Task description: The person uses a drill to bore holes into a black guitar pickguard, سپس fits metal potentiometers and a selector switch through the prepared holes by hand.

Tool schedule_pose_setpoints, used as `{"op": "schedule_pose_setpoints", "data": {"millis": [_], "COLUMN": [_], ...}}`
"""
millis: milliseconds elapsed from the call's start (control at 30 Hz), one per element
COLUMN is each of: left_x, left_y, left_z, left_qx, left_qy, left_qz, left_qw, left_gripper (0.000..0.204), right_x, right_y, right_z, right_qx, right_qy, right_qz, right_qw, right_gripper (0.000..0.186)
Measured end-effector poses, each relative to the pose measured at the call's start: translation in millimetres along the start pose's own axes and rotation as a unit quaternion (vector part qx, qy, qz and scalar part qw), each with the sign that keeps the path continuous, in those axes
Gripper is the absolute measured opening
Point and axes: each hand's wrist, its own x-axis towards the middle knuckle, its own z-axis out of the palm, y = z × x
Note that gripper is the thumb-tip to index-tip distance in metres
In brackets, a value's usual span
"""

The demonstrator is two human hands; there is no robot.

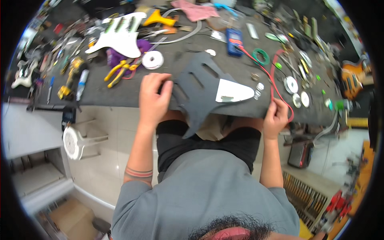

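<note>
A dark grey guitar pickguard (pixel 201 89) with three slots lies at the bench's front edge, its pointed lower end reaching past the edge. On its right part rests a white, rounded triangular plate (pixel 234 90) with a small part on it. My left hand (pixel 155 98) is beside the pickguard's left edge, thumb apart from the bent fingers, with nothing visible in it. My right hand (pixel 277 115) is closed on a red test lead (pixel 265 71) at the bench's front right. The lead runs to a blue multimeter (pixel 234 41) farther back.
Left of the pickguard are a white spool (pixel 153 60), yellow-handled pliers (pixel 117 74), a white pickguard (pixel 120 35) and a yellow drill (pixel 73 75). Several small metal rings (pixel 259 89) lie near the plate; more spools (pixel 291 85) lie right. A white stool (pixel 74 143) stands below left.
</note>
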Motion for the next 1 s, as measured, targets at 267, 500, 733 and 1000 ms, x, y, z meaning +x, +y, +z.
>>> {"op": "schedule_pose_setpoints", "data": {"millis": [267, 500, 733, 1000], "left_x": [13, 50, 43, -16], "left_y": [47, 148, 141, 2], "left_z": [-17, -35, -31, -36], "left_qx": [-0.442, -0.729, -0.471, -0.166], "left_qy": [0.005, -0.122, -0.148, -0.009], "left_qz": [-0.056, 0.28, 0.309, 0.059], "left_qw": [0.895, 0.613, 0.813, 0.984], "left_gripper": [0.025, 0.016, 0.005, 0.021], "right_x": [0, 3, 7, 16], "right_y": [7, 15, -1, -25], "right_z": [4, 8, 6, -1], "right_qx": [-0.108, -0.128, -0.161, -0.092], "right_qy": [-0.02, 0.013, -0.02, -0.089], "right_qz": [-0.109, -0.055, -0.139, 0.023], "right_qw": [0.988, 0.99, 0.977, 0.992], "right_gripper": [0.011, 0.01, 0.01, 0.012]}}
